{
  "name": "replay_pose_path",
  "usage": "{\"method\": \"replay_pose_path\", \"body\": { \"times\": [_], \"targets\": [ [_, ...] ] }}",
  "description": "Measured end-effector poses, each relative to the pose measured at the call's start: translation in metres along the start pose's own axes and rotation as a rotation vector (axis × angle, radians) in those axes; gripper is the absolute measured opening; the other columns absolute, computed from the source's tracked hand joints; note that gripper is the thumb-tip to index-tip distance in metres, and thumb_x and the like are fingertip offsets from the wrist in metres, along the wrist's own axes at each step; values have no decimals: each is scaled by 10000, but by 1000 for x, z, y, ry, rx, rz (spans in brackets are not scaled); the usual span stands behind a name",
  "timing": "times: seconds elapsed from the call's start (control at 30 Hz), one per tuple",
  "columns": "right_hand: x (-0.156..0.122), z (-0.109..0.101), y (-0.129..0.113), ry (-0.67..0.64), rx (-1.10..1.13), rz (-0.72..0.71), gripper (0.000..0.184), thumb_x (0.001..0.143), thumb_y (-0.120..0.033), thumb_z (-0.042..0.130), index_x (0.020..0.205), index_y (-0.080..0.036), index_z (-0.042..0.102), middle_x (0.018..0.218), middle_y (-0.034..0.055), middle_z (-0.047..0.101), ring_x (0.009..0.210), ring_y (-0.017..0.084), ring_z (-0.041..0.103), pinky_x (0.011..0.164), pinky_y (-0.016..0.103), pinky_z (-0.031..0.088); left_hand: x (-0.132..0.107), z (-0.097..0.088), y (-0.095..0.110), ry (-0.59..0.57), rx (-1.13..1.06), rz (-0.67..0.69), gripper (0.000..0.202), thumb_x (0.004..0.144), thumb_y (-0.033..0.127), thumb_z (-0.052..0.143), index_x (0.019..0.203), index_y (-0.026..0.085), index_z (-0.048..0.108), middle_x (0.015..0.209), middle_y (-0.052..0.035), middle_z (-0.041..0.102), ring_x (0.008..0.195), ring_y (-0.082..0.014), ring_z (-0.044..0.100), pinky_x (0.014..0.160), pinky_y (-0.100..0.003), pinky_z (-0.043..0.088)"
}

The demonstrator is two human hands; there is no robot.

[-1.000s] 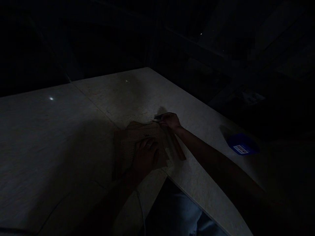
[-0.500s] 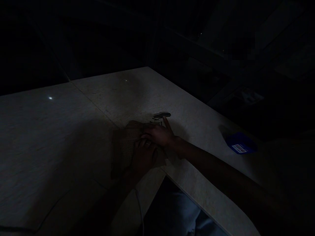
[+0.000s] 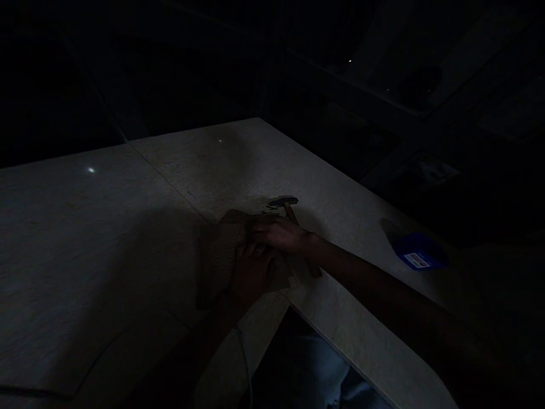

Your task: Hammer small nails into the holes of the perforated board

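Observation:
The scene is very dark. A brown board with rows of small holes lies on the table. On its right part rests my left hand, fingers bent and a ring on one of them. Against those fingertips lies my right hand, its fingers curled together. What either hand pinches is hidden in the gloom. A hammer with a wooden handle lies under my right wrist, its dark head showing beyond the hand. Several thin dark pieces, perhaps nails, lie beside the hammer head.
The pale table has a seam across it and a cut-out corner near my body. A blue container with a white label stands at the right. A thin cable runs along the lower left. Dark frames stand behind the table.
My right hand has shifted slightly at the board, and more of the hammer's handle shows beside it. My left hand stays on the board. The whole view has moved a little.

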State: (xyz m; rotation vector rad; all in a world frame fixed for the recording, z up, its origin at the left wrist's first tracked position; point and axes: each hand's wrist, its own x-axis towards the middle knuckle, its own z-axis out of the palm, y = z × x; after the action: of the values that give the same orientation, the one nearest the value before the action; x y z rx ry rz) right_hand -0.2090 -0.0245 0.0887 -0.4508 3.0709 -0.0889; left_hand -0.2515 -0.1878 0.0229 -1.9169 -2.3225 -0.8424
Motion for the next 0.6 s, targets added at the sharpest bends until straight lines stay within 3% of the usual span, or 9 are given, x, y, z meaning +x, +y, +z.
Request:
{"method": "replay_pose_path", "body": {
  "times": [0.1,0.2,0.37,0.43,0.6],
  "targets": [
    [-2,4,6,76,177,67,187,931,-76,608,954,-187,756,1059,82,741,1015,215,684,876,329,525,0,0,-1,11,-38,9,239,941,260,553,1130,216,692,1247,-106,688,1177,-308,567,990,-505,410],
    [-5,8,12,293,408,242,172,904,-96,619,885,-196,758,991,57,752,948,184,696,866,307,519,0,-1,0,5,-72,1,250,944,250,548,1153,219,682,1293,-92,679,1203,-300,561,1007,-506,400],
    [-9,18,39,774,917,875,54,762,-163,682,756,-201,720,789,10,746,772,191,716,793,346,580,1,-4,1,-19,-73,-6,252,937,240,552,1148,240,690,1306,-78,683,1200,-306,565,993,-515,404],
    [-11,24,54,849,1038,1020,26,725,-182,703,720,-198,684,705,2,726,666,194,714,710,359,606,0,-4,0,-21,-75,-5,256,936,243,555,1153,235,691,1308,-82,683,1217,-308,559,1008,-518,396],
    [-18,37,71,908,1138,1099,128,687,-235,768,734,-198,654,681,17,737,638,217,738,643,374,629,0,-2,-1,-16,-89,-16,253,945,257,552,1158,237,685,1360,-78,657,1243,-301,545,1031,-521,382]
  ]
}}
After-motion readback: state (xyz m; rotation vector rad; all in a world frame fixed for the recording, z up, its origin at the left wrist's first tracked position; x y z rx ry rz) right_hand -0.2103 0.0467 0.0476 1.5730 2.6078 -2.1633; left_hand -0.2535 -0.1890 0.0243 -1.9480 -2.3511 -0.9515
